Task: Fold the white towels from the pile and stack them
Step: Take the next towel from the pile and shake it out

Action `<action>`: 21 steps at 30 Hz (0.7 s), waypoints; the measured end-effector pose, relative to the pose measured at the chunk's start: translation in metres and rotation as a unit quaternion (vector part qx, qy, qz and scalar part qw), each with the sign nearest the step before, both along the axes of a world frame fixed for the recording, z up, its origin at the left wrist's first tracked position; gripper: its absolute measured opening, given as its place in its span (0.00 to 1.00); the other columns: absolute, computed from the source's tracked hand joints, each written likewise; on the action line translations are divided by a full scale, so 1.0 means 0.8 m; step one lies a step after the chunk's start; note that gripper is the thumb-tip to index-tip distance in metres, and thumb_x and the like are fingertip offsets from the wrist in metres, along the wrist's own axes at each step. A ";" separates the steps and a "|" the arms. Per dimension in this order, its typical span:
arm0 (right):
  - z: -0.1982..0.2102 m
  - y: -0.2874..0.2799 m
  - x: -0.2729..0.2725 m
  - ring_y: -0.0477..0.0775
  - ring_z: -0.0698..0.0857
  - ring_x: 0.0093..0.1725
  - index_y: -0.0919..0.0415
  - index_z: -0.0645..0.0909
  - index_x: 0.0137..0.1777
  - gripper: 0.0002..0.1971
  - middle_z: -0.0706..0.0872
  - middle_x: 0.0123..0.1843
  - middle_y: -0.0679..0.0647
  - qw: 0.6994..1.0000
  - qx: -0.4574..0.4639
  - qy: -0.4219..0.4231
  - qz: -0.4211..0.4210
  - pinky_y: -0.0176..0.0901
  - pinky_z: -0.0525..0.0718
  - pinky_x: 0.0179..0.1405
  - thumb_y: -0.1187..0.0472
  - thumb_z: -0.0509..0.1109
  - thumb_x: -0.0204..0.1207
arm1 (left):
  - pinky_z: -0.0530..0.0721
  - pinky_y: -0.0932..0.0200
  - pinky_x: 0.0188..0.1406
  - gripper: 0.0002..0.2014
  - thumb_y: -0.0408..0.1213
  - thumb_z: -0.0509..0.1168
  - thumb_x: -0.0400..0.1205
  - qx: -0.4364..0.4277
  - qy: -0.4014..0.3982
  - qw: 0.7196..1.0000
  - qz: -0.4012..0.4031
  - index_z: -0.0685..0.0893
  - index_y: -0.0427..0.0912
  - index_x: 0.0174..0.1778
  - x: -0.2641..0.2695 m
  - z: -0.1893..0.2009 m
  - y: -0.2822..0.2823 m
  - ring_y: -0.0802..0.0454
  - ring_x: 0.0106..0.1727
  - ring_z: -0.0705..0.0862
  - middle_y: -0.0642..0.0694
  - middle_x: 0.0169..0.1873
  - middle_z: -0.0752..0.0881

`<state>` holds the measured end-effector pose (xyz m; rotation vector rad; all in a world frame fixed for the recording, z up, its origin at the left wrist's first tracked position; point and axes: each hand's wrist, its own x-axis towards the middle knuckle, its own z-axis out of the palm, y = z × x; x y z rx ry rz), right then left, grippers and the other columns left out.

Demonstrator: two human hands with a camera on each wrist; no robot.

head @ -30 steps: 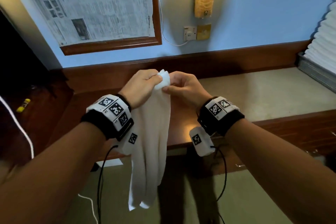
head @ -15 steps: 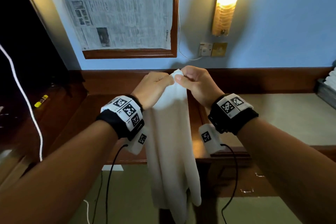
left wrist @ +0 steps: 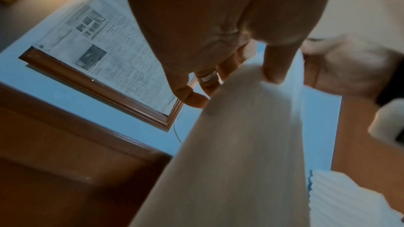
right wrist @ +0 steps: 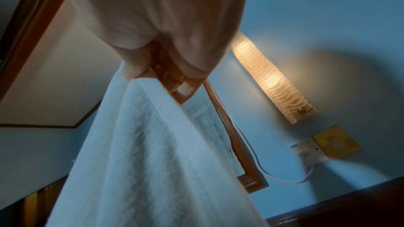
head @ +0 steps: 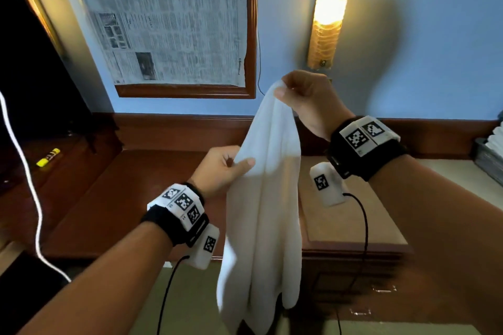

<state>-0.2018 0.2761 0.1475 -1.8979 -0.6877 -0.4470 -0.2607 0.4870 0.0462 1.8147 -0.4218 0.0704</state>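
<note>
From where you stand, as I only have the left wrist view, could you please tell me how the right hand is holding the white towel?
Observer: The right hand pinches the top corner of the white towel between thumb and forefinger, higher than the left hand.
Operator: Thank you. Does the towel's lower end rest on anything?
Observer: Not that I can see. In the head view it hangs free in front of the wooden desk, reaching below the desk's front edge.
Operator: Is anything lying off to the left?
Observer: A yellow marker lies on the dark wooden surface at far left, well apart from the towel.
</note>
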 end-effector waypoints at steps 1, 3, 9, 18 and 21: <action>0.004 -0.009 0.004 0.46 0.73 0.36 0.46 0.80 0.36 0.09 0.77 0.33 0.44 1.000 0.007 -0.006 0.003 0.46 0.72 0.41 0.57 0.70 0.78 | 0.84 0.46 0.38 0.27 0.55 0.73 0.75 -0.004 0.020 1.000 0.006 0.86 0.28 0.43 0.001 -0.012 -0.003 0.45 0.39 0.85 0.29 0.40 0.89; 0.011 -0.027 0.009 0.45 0.74 0.38 0.48 0.82 0.40 0.08 0.80 0.35 0.45 1.000 0.022 -0.015 0.010 0.43 0.73 0.42 0.61 0.70 0.80 | 0.87 0.37 0.40 0.29 0.60 0.75 0.71 -0.023 0.041 0.998 0.031 0.88 0.33 0.45 0.003 -0.028 -0.009 0.43 0.41 0.87 0.30 0.43 0.91; 0.013 -0.067 0.033 0.45 0.81 0.42 0.46 0.84 0.43 0.09 0.85 0.38 0.41 0.998 0.059 -0.009 -0.003 0.41 0.78 0.49 0.63 0.70 0.80 | 0.86 0.42 0.40 0.42 0.72 0.76 0.63 -0.028 0.053 0.998 0.021 0.87 0.29 0.45 0.018 -0.046 -0.035 0.42 0.40 0.87 0.25 0.43 0.88; -0.007 -0.107 0.046 0.54 0.78 0.39 0.53 0.83 0.41 0.05 0.81 0.39 0.51 0.999 -0.014 0.020 -0.049 0.46 0.75 0.43 0.62 0.70 0.77 | 0.75 0.56 0.33 0.22 0.56 0.68 0.77 0.064 0.029 0.984 0.162 0.82 0.38 0.33 0.045 -0.056 -0.052 0.55 0.28 0.78 0.50 0.27 0.84; -0.031 -0.099 0.024 0.45 0.84 0.49 0.59 0.88 0.48 0.02 0.85 0.51 0.50 0.981 -0.188 0.053 0.016 0.39 0.78 0.54 0.65 0.74 0.78 | 0.71 0.56 0.30 0.19 0.44 0.69 0.85 0.123 0.002 0.978 0.171 0.78 0.38 0.30 0.054 -0.024 -0.067 0.52 0.25 0.73 0.51 0.22 0.77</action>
